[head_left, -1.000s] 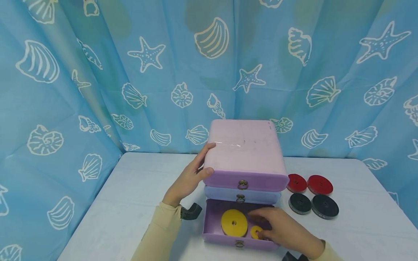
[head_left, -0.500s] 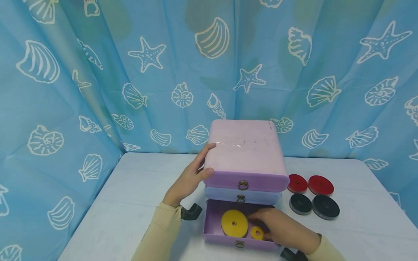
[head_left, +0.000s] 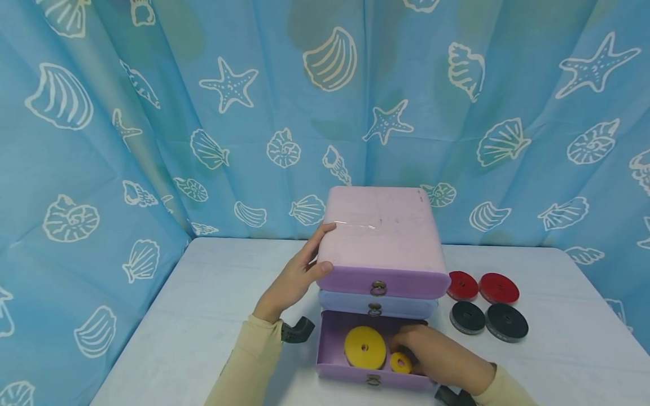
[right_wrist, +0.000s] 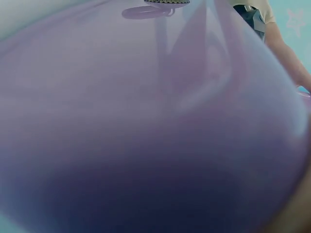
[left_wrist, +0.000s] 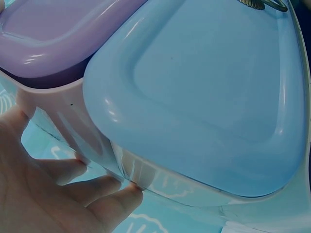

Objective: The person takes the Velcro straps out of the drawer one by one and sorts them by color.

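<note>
A pink-topped drawer cabinet [head_left: 381,231] stands on the table, its lowest purple drawer [head_left: 335,369] pulled out. My left hand [head_left: 291,277] rests against the cabinet's left side, fingers spread, as the left wrist view also shows. Inside the drawer lie a large yellow disc [head_left: 365,347] and a small yellow disc [head_left: 400,363], each with a centre hole. My right hand [head_left: 437,354] reaches down into the drawer's right side, bent fingers right beside the small disc. Its fingertips are mostly hidden, so I cannot tell whether they grip the disc. The purple drawer front [right_wrist: 146,97] fills the right wrist view.
Two red discs [head_left: 499,288] and two black discs [head_left: 506,322] lie right of the cabinet. Above the pulled-out drawer are a blue drawer [head_left: 350,303] and an upper purple drawer [head_left: 345,281], both closed, with ring pulls. A blue shell-print curtain [head_left: 284,84] hangs behind the table.
The right hand's fingers have bent and drawn in over the drawer's right side; the small yellow disc has come into fuller view. The left hand has stayed on the cabinet.
</note>
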Tool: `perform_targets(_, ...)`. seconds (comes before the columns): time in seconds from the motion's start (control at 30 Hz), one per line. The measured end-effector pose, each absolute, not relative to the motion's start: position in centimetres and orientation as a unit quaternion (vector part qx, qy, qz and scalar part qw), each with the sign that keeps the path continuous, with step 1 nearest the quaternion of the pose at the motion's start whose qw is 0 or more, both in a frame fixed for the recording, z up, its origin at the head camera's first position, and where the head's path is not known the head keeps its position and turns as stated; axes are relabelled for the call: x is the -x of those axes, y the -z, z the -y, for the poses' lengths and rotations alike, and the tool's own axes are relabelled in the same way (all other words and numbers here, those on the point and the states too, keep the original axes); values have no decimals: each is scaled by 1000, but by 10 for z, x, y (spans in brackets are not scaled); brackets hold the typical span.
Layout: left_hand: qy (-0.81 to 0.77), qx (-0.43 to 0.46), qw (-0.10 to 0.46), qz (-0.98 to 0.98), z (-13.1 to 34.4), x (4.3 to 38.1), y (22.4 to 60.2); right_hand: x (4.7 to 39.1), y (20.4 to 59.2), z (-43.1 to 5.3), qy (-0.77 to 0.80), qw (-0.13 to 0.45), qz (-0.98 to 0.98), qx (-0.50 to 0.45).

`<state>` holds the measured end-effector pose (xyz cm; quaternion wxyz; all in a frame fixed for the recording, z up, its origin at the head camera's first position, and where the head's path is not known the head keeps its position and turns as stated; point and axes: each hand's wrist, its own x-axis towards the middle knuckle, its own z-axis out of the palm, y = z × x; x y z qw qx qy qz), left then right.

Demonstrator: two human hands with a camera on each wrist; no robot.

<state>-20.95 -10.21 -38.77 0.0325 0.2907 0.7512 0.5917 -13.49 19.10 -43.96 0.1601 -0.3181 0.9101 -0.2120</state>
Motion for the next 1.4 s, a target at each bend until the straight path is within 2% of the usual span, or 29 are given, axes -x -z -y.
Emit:
perform_targets(0.2,-594,-291,34,-750,103,209,388,136,440,-191,212,165,-910,315)
perform_targets(0.63,-594,-293,34,-748,103,211,389,128,436,-192,244,168,-924,243)
perform_targets(0.9,-595,-291,35,-748,103,211,390,122,429,-202,269,134,-928,222)
perform_targets(1.1,-592,-286,34,-753,102,211,390,115,427,-204,271,128,-941,155)
perform_targets(1.3,-590,-287,34,-754,102,211,391,105,426,-214,287,75,-943,152)
perform_targets(1.4,-589,-287,33,-755,102,211,391,102,427,-219,300,67,-941,142)
